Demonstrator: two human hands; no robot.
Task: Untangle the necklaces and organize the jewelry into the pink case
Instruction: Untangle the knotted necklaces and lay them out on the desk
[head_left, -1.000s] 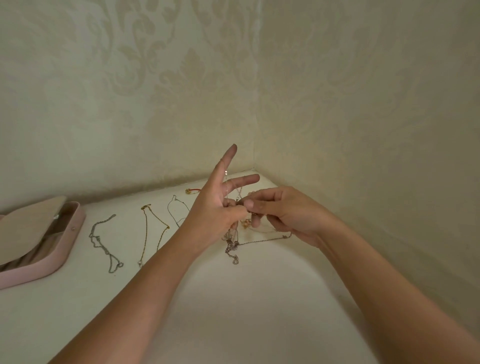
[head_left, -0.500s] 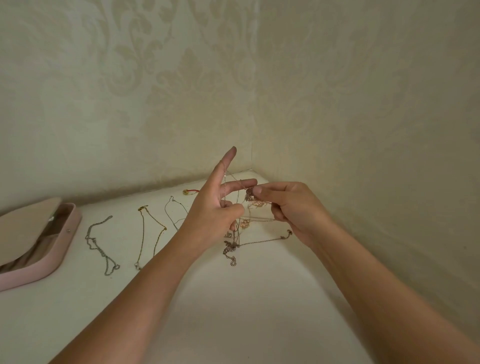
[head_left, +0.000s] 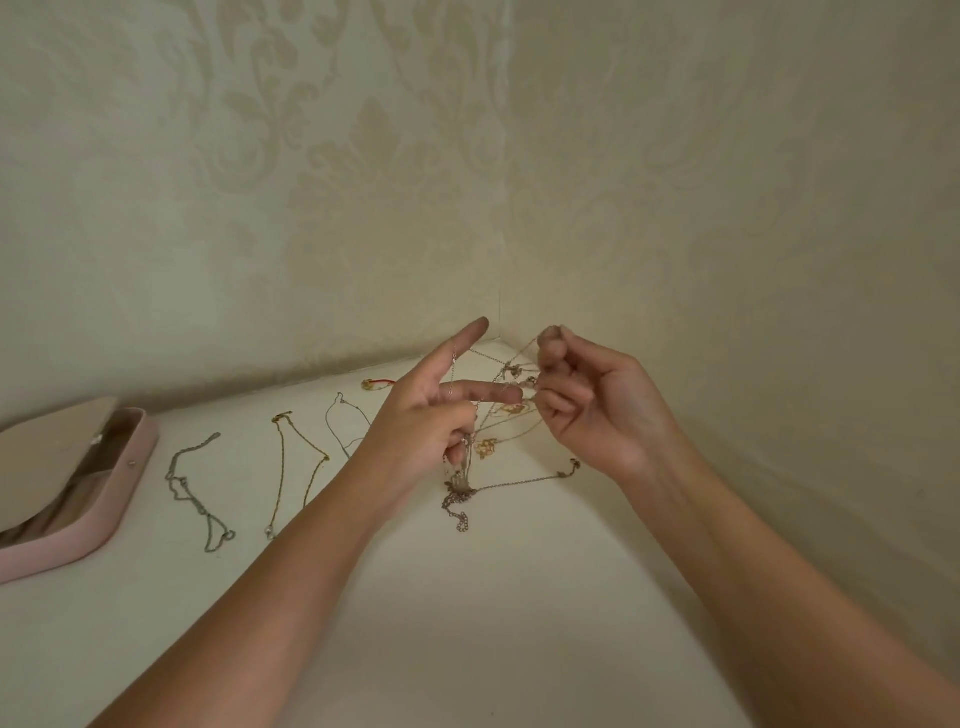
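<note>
Between the two raised hands hangs the tangle of fine gold-coloured necklace chains (head_left: 511, 409), its lower end trailing onto the white tabletop (head_left: 467, 623) near the wall corner. The left hand (head_left: 426, 421) holds index and middle fingers straight and spread, with strands running across them, while its thumb and lower fingers appear to pinch the bundle underneath. The right hand (head_left: 587, 410) has its fingers curled and pinches a strand at the fingertips, drawn up and away from the left.

Assessment: the step in hand is separation of one chain from the knot. It is best done with light tension only; a hard pull would likely tighten the knot or snap a link. The spread fingers should hold the loops open while the right hand feeds a free end back through.

Well to the left stands the open pink rectangular jewellery case (head_left: 111, 512). Between it and the hands, a silver link chain (head_left: 195, 493), a gold chain (head_left: 283, 467) and a thin pale chain (head_left: 337, 415) lie apart on the surface, not yet stowed.
</note>
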